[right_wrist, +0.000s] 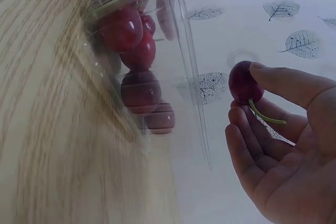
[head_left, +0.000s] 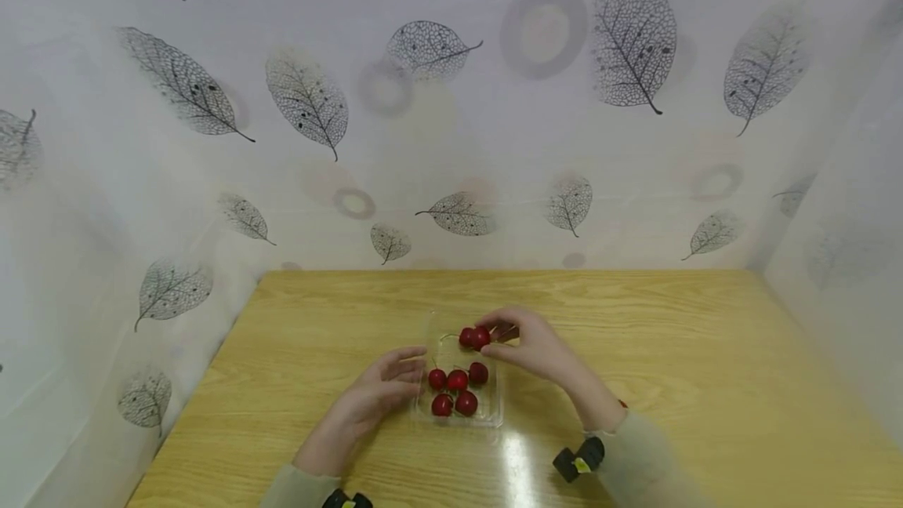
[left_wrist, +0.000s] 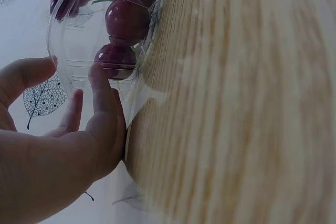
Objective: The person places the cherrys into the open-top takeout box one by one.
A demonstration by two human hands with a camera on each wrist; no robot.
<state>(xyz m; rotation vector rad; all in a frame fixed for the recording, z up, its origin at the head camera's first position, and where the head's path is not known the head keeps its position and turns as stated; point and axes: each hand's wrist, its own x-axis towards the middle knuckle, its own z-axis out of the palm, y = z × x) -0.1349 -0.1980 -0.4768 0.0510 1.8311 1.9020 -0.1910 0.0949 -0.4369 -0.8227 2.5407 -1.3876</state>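
Observation:
A clear plastic box [head_left: 499, 414] stands on the table with several red cherries [head_left: 457, 380] inside, some with thin stems. Over its far right part, my right hand [head_left: 525, 343] pinches one dark red cherry [right_wrist: 243, 82] between thumb and fingertips. This cherry's green stem [right_wrist: 266, 115] hangs toward the palm. Another cherry [head_left: 466, 337] appears right beside the held one in the head view. My left hand [head_left: 377, 390] is at the box's left side, its fingers loosely extended. In the left wrist view, the left fingertips [left_wrist: 98, 74] are right at the clear wall, thumb by the rim.
The box sits on a wood-grain table [head_left: 317, 312]. Behind and beside the table hang pale sheets [head_left: 480, 139] printed with grey leaves. A small red thing [head_left: 623, 404] peeks out beside the right wrist, mostly hidden by the arm.

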